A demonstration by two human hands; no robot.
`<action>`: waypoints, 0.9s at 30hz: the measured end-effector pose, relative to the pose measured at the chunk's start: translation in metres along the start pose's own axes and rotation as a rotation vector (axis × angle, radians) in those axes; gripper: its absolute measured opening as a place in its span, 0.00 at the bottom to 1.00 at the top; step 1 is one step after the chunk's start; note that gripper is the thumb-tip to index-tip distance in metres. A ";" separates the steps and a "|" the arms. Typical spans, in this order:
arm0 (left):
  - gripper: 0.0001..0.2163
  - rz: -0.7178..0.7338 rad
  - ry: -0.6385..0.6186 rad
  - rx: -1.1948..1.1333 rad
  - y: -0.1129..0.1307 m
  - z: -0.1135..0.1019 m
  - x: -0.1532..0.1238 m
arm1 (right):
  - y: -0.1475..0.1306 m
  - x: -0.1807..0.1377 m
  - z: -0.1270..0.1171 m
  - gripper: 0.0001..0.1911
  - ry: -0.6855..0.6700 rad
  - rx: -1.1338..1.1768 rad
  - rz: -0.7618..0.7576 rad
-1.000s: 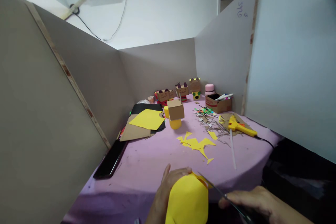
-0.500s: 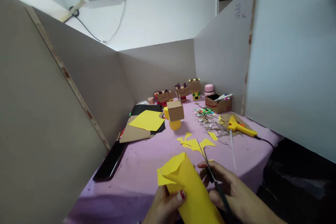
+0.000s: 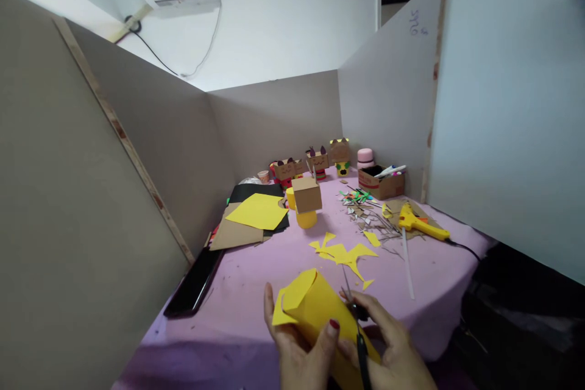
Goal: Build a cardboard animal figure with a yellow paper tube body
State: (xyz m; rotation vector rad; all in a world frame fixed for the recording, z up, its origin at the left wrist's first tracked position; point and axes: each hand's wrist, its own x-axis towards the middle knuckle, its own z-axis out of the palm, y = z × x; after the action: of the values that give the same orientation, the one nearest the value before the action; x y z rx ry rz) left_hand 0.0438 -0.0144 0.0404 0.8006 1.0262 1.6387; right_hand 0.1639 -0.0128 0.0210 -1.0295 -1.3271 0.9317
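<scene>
My left hand holds a curled sheet of yellow paper near the front edge of the table, thumb on top and fingers behind it. Part of the sheet's upper end is cut and folded over. In my right hand is a pair of black-handled scissors, blades pointing away from me, close against the paper's right side. Whether the right fingers also touch the paper is hard to see. Yellow paper scraps lie just beyond the scissors.
Ahead stands a cardboard box head on a yellow base. Yellow sheet and cardboard lie left, above a phone. A yellow glue gun, snippets and a pen box are right. Cardboard figures line the back.
My left hand has turned, its fingers now showing behind the paper's left side. The scissors in my right hand have moved down and left, closer against the paper.
</scene>
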 end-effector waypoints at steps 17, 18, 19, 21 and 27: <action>0.23 -0.597 -0.436 -0.573 0.013 -0.034 0.024 | -0.011 0.008 -0.027 0.22 -0.245 0.095 0.104; 0.23 -0.628 -0.471 -0.597 0.011 -0.035 0.027 | -0.011 0.008 -0.025 0.22 -0.222 0.072 0.105; 0.24 -0.651 -0.495 -0.611 0.010 -0.035 0.028 | -0.011 0.009 -0.024 0.21 -0.209 0.035 0.106; 0.25 -0.689 -0.515 -0.612 0.009 -0.036 0.031 | -0.011 0.010 -0.027 0.21 -0.215 -0.071 0.092; 0.26 -0.757 -0.664 -0.688 0.007 -0.035 0.034 | -0.004 0.018 -0.050 0.25 -0.314 -0.332 -0.026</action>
State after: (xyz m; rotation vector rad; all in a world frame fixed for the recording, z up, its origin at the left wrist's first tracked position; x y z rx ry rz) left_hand 0.0003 0.0086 0.0330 0.3529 0.1877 0.8541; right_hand 0.2141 0.0005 0.0312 -1.1442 -1.7981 0.8966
